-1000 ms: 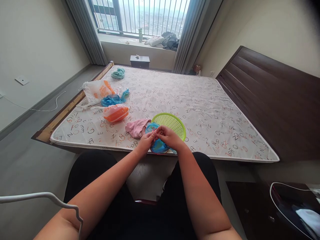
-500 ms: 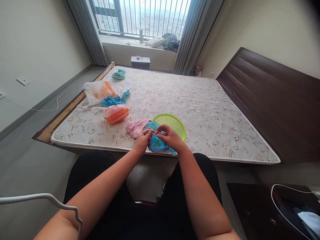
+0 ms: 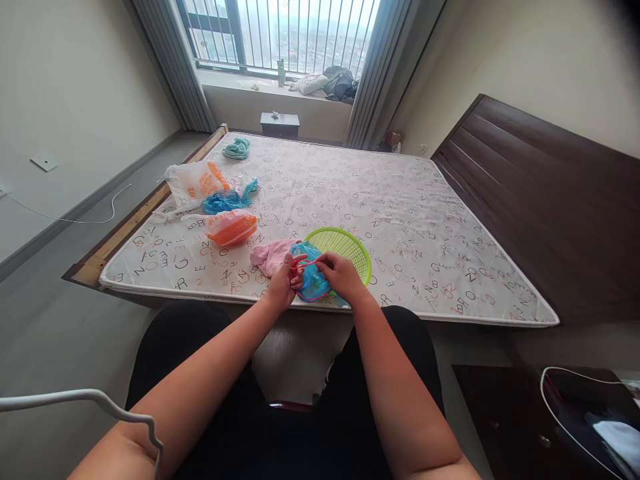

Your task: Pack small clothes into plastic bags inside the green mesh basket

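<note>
A thin red string [image 3: 310, 263] is stretched between my two hands. Part of it loops around the fingers of my left hand [image 3: 286, 283], which are partly curled on it. My right hand [image 3: 341, 275] pinches the string on the other side. Right below lies a blue plastic bag [image 3: 314, 285], with a red line running along its lower edge. A lime-green plastic basket [image 3: 353, 243] stands behind the bag and my right hand, its near part hidden. Beside my left hand a pink cloth [image 3: 270, 256] lies crumpled on the mattress.
The letter-printed mattress [image 3: 425, 227] spreads out before me. At its left are an orange-and-white bag [image 3: 233, 228], a blue bag [image 3: 223, 202], a white plastic bag [image 3: 193, 185] and a teal cloth [image 3: 237, 149]. A white cable [image 3: 75, 395] crosses near my left arm.
My hands have moved apart from close together, and the red string now shows taut between them. Part of it is looped on my left fingers. The bags, cloths and basket stay put.
</note>
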{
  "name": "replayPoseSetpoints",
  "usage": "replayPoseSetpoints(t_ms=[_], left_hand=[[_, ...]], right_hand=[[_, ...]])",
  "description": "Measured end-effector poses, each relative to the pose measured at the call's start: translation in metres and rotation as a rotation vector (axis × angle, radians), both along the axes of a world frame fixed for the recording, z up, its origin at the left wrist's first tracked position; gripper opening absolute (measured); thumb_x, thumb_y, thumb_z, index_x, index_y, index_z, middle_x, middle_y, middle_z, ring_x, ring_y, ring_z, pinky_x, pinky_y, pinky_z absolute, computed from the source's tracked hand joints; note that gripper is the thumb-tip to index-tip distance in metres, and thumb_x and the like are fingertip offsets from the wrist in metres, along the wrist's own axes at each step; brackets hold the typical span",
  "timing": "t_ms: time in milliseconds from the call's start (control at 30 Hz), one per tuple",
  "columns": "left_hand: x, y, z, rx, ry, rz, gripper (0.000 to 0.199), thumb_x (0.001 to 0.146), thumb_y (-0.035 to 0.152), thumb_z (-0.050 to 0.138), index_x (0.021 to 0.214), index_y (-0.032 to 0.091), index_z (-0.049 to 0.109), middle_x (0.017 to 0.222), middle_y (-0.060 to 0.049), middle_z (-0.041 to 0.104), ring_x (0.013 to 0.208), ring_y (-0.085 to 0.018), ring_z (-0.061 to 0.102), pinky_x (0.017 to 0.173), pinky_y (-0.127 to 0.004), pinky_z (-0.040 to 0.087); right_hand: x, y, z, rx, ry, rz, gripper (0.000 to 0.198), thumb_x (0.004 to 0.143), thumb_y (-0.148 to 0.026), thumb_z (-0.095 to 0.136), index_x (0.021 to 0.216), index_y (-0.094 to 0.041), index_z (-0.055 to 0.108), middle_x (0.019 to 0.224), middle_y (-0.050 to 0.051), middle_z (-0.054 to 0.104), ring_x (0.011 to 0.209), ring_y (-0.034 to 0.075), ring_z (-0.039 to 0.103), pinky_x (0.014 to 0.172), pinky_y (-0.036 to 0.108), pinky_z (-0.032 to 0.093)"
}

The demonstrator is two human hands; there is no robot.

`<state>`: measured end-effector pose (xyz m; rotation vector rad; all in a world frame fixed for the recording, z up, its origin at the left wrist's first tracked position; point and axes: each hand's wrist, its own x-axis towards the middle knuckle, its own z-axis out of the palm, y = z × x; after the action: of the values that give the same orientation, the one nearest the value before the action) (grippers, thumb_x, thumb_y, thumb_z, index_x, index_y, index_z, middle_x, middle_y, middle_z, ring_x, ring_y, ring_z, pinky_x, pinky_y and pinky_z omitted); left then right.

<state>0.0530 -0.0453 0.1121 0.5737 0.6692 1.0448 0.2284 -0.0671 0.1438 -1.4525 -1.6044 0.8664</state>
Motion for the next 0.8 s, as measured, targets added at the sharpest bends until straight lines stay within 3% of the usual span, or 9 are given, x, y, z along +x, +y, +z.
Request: replayPoseSetpoints(t_ms=[133,233,367,600,700,800], left_hand=[[0.008,-0.008,-0.005,0.125,0.104,-0.124,0.065,0.075,0.068,0.081,0.110,0.014,0.072,0.067,0.005,0.052,0.044,-0.002,0.026,0.042,-0.018,0.017],[0.011,-0.012,-0.009,0.207,0.226,-0.141,0.061,0.073,0.067,0.083,0.102,0.014,0.073,0.064,0.006,0.047,0.047,-0.004,0.028,0.044,-0.020,0.020],[0.010,-0.015,-0.011,0.337,0.451,-0.019,0.050,0.080,0.064,0.077,0.074,0.015,0.068,0.058,0.004,0.045,0.052,-0.008,0.034,0.049,-0.023,0.026],[0.009,-0.021,-0.005,0.405,0.576,0.081,0.044,0.083,0.056,0.076,0.066,0.016,0.067,0.057,0.002,0.052,0.055,-0.011,0.042,0.054,-0.025,0.034],[0.011,-0.023,-0.006,0.380,0.572,0.098,0.043,0.082,0.056,0.077,0.069,0.016,0.071,0.057,0.002,0.053,0.055,-0.011,0.043,0.054,-0.025,0.034],[0.012,-0.024,-0.007,0.385,0.580,0.122,0.039,0.083,0.055,0.076,0.086,0.016,0.079,0.059,0.002,0.056,0.057,-0.012,0.046,0.056,-0.024,0.037]], right_hand=[[-0.003,0.001,-0.001,0.012,0.056,-0.082,0.022,0.090,-0.043,0.062,0.088,-0.022,0.068,0.076,0.002,0.068,0.072,0.018,0.061,0.068,0.030,0.046],[-0.005,0.000,0.001,0.002,0.034,-0.037,0.018,0.089,-0.040,0.063,0.087,-0.023,0.068,0.078,0.002,0.068,0.075,0.018,0.061,0.070,0.030,0.046],[-0.006,-0.002,0.003,-0.005,-0.059,0.050,0.010,0.088,-0.032,0.065,0.083,-0.024,0.067,0.078,0.000,0.067,0.074,0.017,0.058,0.071,0.030,0.044],[0.000,0.000,0.003,0.012,-0.168,0.115,0.011,0.089,-0.030,0.067,0.080,-0.024,0.067,0.074,-0.001,0.067,0.070,0.016,0.056,0.068,0.029,0.041],[0.001,0.000,0.001,0.047,-0.206,0.130,0.011,0.090,-0.028,0.066,0.080,-0.024,0.067,0.077,0.000,0.068,0.073,0.017,0.058,0.070,0.029,0.041],[0.001,0.001,0.000,0.082,-0.253,0.147,0.011,0.091,-0.025,0.066,0.080,-0.024,0.068,0.081,0.001,0.070,0.075,0.017,0.060,0.071,0.029,0.041]])
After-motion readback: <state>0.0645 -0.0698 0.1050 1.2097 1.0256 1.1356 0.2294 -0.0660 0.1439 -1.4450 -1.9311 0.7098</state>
